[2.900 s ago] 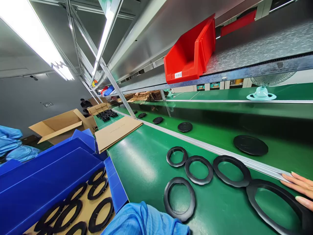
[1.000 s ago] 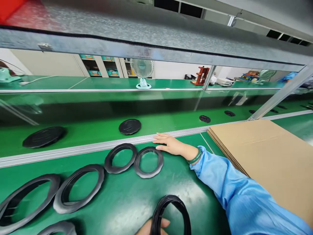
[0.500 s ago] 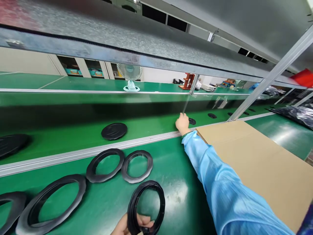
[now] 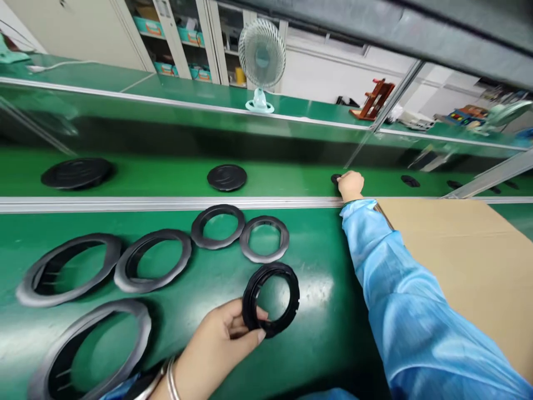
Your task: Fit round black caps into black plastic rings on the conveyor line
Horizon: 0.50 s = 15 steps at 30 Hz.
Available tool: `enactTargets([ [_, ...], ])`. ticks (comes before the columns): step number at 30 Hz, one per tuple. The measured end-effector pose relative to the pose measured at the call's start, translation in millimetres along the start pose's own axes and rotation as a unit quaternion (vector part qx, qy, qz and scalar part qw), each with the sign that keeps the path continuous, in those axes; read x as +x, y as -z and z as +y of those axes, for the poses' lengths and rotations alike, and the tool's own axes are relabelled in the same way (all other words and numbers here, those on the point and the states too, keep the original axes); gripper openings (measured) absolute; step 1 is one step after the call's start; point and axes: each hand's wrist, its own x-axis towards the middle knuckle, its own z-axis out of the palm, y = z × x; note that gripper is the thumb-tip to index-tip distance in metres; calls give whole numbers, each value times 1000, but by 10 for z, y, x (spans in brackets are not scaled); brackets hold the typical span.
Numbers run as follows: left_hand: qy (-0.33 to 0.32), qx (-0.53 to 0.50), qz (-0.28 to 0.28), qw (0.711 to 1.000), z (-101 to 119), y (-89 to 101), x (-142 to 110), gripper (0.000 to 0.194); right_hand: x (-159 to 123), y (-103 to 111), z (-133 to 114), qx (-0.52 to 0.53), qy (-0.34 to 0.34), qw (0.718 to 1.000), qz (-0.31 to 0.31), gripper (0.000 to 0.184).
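My left hand point(image 4: 216, 344) pinches the near edge of a black plastic ring point(image 4: 271, 300) held just above the green table. My right hand point(image 4: 350, 185), arm stretched in a blue sleeve, reaches over the metal rail point(image 4: 166, 203) onto the conveyor belt and closes on a small black disc point(image 4: 335, 178), mostly hidden by the fingers. Several more black rings lie on the table, among them a small one point(image 4: 265, 239) and a second one point(image 4: 217, 226) by the rail.
Black discs point(image 4: 227, 177) ride the green belt point(image 4: 158, 172), one more disc point(image 4: 76, 172) at the left. A flat cardboard sheet point(image 4: 462, 250) lies right of my arm. A small desk fan point(image 4: 261, 61) stands on the far bench.
My head has dipped and the view dropped. My right hand has gone past the rail onto the belt and closed over the disc. My left hand has lifted the ring further into view.
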Motion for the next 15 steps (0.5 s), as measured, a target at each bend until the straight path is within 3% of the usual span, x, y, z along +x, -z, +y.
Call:
enactTargets([
  [4,16,-20,-32,999,71,76,6,34,-65,34,-57,105,-3,994,-9,7],
  [6,11,-11,-21,1000,41,95,12,34,-191,95,-175,165,26,986,-14,8],
  [10,-15,6,40,999,-38,98,14,39,-802,342,-528,292,131,947,-34,9],
  [11,-16,12,58,998,-42,94,11,42,-1036,436,-601,337,166,925,-51,10],
  [14,-9,53,113,992,-17,81,-7,47,-1832,764,-708,532,317,771,-153,13],
  [15,-8,67,124,990,-5,77,-13,46,-2089,866,-707,547,356,737,-175,14],
])
